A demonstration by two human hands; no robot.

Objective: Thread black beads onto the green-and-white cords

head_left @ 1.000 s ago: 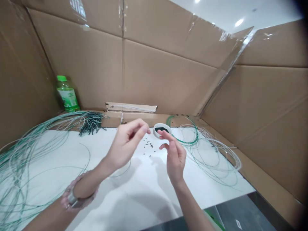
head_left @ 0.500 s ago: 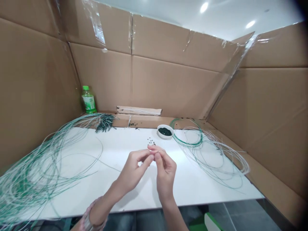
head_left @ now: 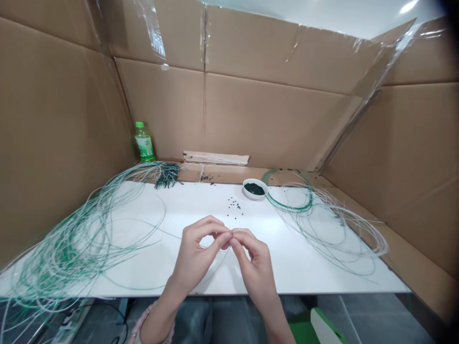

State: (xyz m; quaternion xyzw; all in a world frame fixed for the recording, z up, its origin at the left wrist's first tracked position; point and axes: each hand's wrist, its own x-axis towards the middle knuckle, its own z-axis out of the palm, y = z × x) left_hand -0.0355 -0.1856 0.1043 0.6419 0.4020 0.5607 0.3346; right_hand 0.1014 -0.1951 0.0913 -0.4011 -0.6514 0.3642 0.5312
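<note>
My left hand [head_left: 196, 251] and my right hand [head_left: 255, 255] meet above the near middle of the white table, thumbs and forefingers pinched tip to tip. A thin wire [head_left: 169, 233] runs from the left behind my left hand, and a fine strand curves down below the joined fingertips. Anything small between the right fingertips is hidden. Just beyond the hands lie several tiny dark beads [head_left: 234, 205], scattered on the tabletop. Behind them stands a white bowl [head_left: 256, 197] filled with dark beads [head_left: 254, 189].
A big tangle of green and white wires [head_left: 77, 243] covers the left side, its dark beaded ends [head_left: 167, 175] bunched at the back. Looser wire coils [head_left: 304, 208] lie at right. A green bottle [head_left: 145, 145] stands in the back left corner. Cardboard walls [head_left: 272, 119] enclose the table [head_left: 304, 279].
The view has shifted, so the table's contents sit further right and slightly higher. My joined hands are now lower and nearer, showing more of the scattered beads. Both hands stay pinched.
</note>
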